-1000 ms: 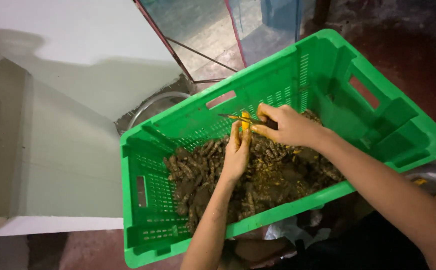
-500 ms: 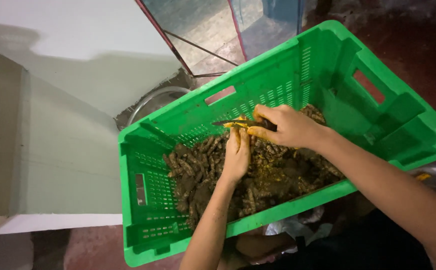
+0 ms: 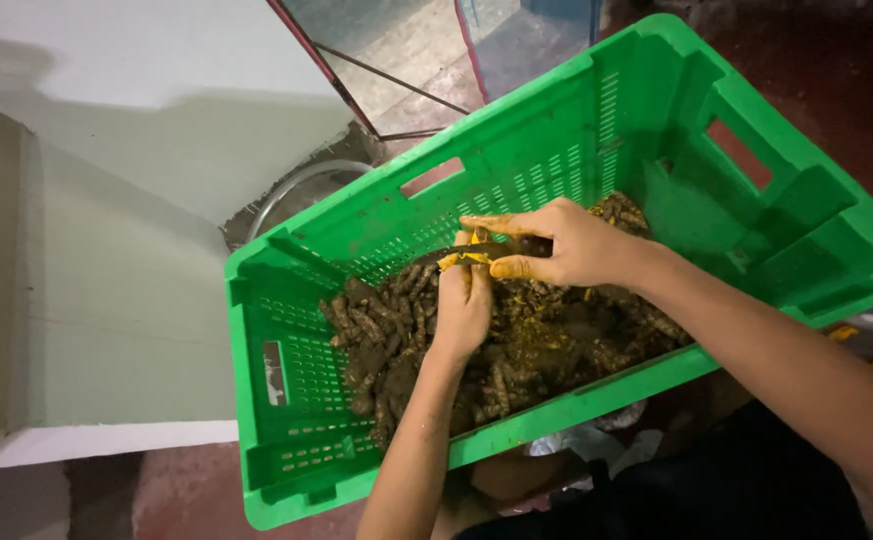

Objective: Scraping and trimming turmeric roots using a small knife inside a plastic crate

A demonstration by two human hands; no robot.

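Note:
A green slatted plastic crate [image 3: 286,400] is tilted toward me and holds a heap of muddy brown turmeric roots [image 3: 396,330]. Above the heap, my left hand [image 3: 464,300] grips a small yellow-orange piece of root [image 3: 454,259] at its fingertips. My right hand [image 3: 556,245], stained yellow, is closed on a dark-bladed knife [image 3: 434,256] whose blade lies against that piece. Both hands meet over the middle of the crate.
A round metal bowl [image 3: 291,195] sits behind the crate's far wall. A pale wall or ledge [image 3: 106,280] fills the left side. A red metal frame [image 3: 356,90] and a blue container [image 3: 536,40] stand at the top. Crumpled plastic [image 3: 586,445] lies under the crate's near edge.
Both hands stay together over the roots, with the knife still worked against the yellow piece. The view has drifted slightly; the crate sits a little higher in frame.

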